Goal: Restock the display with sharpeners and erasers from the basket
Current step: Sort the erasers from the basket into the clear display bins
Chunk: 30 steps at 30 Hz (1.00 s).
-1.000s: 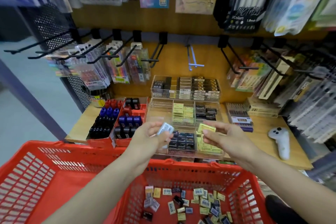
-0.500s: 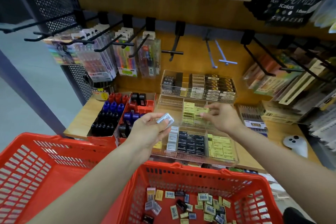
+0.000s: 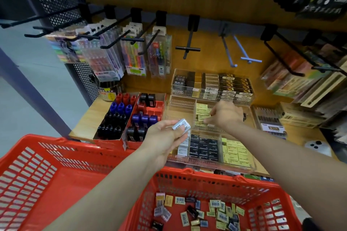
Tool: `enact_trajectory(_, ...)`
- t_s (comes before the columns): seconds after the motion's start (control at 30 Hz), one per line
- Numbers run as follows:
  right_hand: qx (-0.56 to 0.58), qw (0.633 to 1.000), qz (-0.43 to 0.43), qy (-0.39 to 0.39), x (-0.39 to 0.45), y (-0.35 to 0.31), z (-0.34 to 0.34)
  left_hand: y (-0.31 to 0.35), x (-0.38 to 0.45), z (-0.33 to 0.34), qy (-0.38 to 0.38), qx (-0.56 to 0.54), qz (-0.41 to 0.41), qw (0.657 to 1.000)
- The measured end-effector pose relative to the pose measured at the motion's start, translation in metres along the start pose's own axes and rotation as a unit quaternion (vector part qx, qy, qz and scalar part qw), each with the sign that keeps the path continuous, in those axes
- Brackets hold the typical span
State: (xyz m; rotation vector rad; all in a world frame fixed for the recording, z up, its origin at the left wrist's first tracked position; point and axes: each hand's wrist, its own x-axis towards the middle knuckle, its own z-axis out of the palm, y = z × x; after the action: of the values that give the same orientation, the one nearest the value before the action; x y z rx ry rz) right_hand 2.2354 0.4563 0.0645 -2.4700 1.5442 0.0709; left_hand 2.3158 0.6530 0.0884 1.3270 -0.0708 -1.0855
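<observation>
Since the last frame the right hand (image 3: 226, 115) has reached further up into the middle tier of the clear display tray (image 3: 249, 165), and now its grip pinches a yellow eraser (image 3: 203, 117) right over the yellow stack there. The left hand (image 3: 165, 137) hasn't really gone anywhere, it hovers mid-frame with a narrow grip on a small white eraser (image 3: 181, 125), just above the tray's front row. The red basket (image 3: 206, 182) sits along the bottom, with loose erasers and sharpeners (image 3: 216, 212) scattered on its floor at lower right. Left of the tray are red boxes of ink bottles (image 3: 120, 116) on the wooden shelf (image 3: 84, 124).
</observation>
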Motion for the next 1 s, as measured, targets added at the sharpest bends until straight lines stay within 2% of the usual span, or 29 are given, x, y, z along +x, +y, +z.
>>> enact_trajectory(0.07,-0.047,0.999,-0.004,-0.016,0.003,-0.002,-0.003,-0.002,0.001,-0.001,0.006,0.004,0.0,1.0)
enact_trajectory(0.17,-0.031,0.999,-0.006,-0.017,0.006,-0.007,0.001,-0.004,0.002,0.0,0.007,0.005,0.004,1.0)
enact_trajectory(0.37,0.107,0.994,0.004,-0.013,0.003,0.001,0.009,-0.004,0.004,0.004,0.0,0.005,-0.002,1.0)
enact_trajectory(0.47,0.075,0.996,-0.041,-0.02,-0.001,0.008,0.01,-0.004,0.004,0.005,-0.002,0.014,0.013,1.0)
enact_trajectory(0.57,0.036,0.991,-0.125,0.021,-0.015,0.012,0.002,0.0,0.012,0.002,0.017,0.053,0.045,0.997)
enact_trajectory(0.63,0.174,0.971,-0.161,0.013,-0.029,0.008,-0.012,0.006,0.019,0.0,0.037,0.137,0.12,0.983)
enact_trajectory(0.67,0.285,0.945,-0.153,-0.048,-0.037,0.004,-0.019,0.01,0.02,0.0,0.035,0.188,0.172,0.966)
enact_trajectory(0.73,0.464,0.851,-0.135,-0.203,-0.052,-0.003,-0.031,0.016,0.022,0.003,-0.003,0.267,0.256,0.929)
enact_trajectory(0.77,0.496,0.824,-0.141,-0.236,-0.055,-0.005,-0.033,0.016,0.022,0.005,-0.03,0.289,0.281,0.914)
enact_trajectory(0.8,0.5,0.818,-0.155,-0.237,-0.057,-0.006,-0.033,0.014,0.022,0.005,-0.049,0.294,0.298,0.907)
enact_trajectory(0.83,0.486,0.829,-0.175,-0.217,-0.057,-0.007,-0.032,0.013,0.024,0.005,-0.058,0.284,0.308,0.906)
enact_trajectory(0.9,0.452,0.857,-0.195,-0.153,-0.059,-0.009,-0.031,0.012,0.025,0.005,-0.065,0.246,0.301,0.919)
enact_trajectory(1.0,0.464,0.854,-0.204,-0.114,-0.061,-0.01,-0.032,0.014,0.027,0.002,-0.068,0.197,0.26,0.943)
